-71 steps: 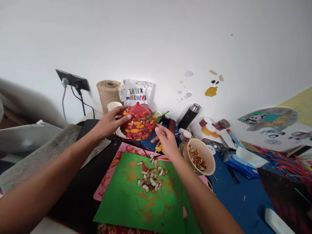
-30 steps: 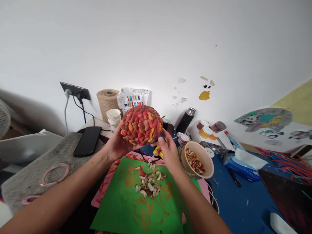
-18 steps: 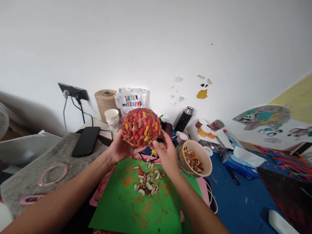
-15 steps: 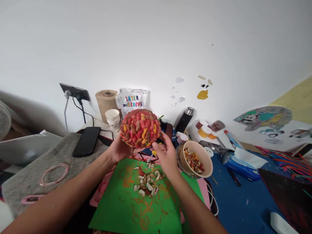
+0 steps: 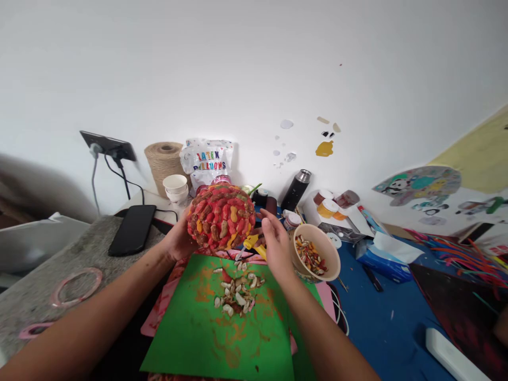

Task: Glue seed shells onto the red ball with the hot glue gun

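My left hand (image 5: 180,235) grips a round ball (image 5: 220,219) from its left side. The ball is covered in peanut shells, mostly red, with some brown and yellow. To its right my right hand (image 5: 278,241) holds nothing that I can see, its fingers extended and a small gap from the ball. A yellow tool (image 5: 256,245) with a pale tip shows behind this hand, partly hidden; its kind is unclear. Beneath both hands is a stained green sheet (image 5: 190,328). A small heap of broken peanut shells (image 5: 238,296) lies on it.
Right of the sheet, a beige bowl (image 5: 331,254) holds coloured shells. Behind stand a twine spool (image 5: 164,161), paper cups (image 5: 175,185), a balloon packet (image 5: 210,159) and a black flask (image 5: 297,190). A phone (image 5: 133,230) lies left; a tissue pack (image 5: 384,259) lies right.
The ball has turned, showing another face, and sits slightly lower. My right hand has moved off it to the right, uncovering more of the yellow tool. The camera view has shifted a little.
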The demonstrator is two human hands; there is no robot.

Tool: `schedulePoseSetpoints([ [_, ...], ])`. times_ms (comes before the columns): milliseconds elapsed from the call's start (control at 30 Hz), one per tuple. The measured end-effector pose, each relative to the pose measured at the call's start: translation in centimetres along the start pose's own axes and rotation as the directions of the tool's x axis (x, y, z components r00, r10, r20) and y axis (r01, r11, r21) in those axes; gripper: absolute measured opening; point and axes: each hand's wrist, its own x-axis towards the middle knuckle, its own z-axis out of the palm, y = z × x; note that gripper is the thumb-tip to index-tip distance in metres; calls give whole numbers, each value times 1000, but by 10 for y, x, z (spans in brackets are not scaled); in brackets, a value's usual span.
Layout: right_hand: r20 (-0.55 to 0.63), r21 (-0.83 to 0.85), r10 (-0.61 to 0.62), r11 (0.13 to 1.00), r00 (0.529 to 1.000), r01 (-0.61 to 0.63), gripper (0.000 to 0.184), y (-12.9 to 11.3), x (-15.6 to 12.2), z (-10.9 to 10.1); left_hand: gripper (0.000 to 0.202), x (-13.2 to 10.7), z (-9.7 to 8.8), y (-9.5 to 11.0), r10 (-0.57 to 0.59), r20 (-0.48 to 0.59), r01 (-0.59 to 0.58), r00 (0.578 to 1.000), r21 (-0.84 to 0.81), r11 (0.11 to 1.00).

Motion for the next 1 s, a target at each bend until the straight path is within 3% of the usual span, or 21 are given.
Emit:
schedulePoseSetpoints([
  [300, 45, -14, -3, 1000, 999, 4, 63, 3, -6, 9, 67, -8, 18, -3, 29, -66, -22, 997, 112, 993],
  [567, 17, -35, -23, 999, 1000, 23, 63, 7, -2, -1, 77, -6, 7, -2, 84, -2, -82, 996, 165, 983],
  [733, 8, -57, -64, 996, 998, 64, 60, 7, -3, -2, 78, -6, 5, -1, 175, -75, -140, 982, 344, 929],
  [867, -11, -69, -47, 997, 999, 46, 61, 6, -7, -1, 77, -9, 14, -4, 276, -6, -247, 961, 426, 870],
  [1000, -24, -48, -4, 999, 1000, 3, 68, 9, -7, -6, 75, -17, 24, -6, 299, 41, -287, 953, 432, 855],
])
